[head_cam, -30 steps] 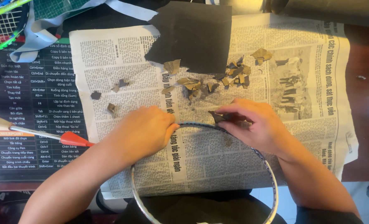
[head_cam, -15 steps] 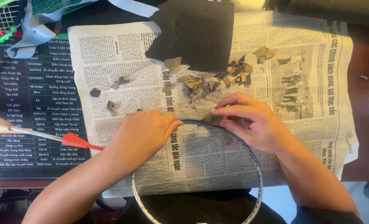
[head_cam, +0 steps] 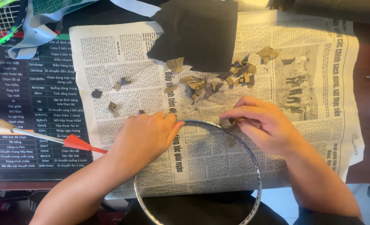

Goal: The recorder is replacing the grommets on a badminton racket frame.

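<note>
Compared with the frame half a second earlier, little had moved: the left hand had stayed clamped over the upper left arc of the racket frame, and the right hand had kept to the top of the hoop, its fingertips shifted only slightly along the rim. The newspaper and the litter on it lay as before.

The racket frame was a thin, unstrung metal hoop, pale silver-blue with small holes along its rim. It lay on the newspaper at the near edge of the desk, its lower part hanging past the edge toward the person. The left hand was closed around the rim, thumb pointing along it. The right hand pinched a small brownish scrap against the top of the rim between thumb and fingers.

Beyond the hands, torn brown tape scraps were scattered over the newspaper, near a sheet of black paper. To the left, a red-handled tool rested on a dark printed desk mat.
</note>
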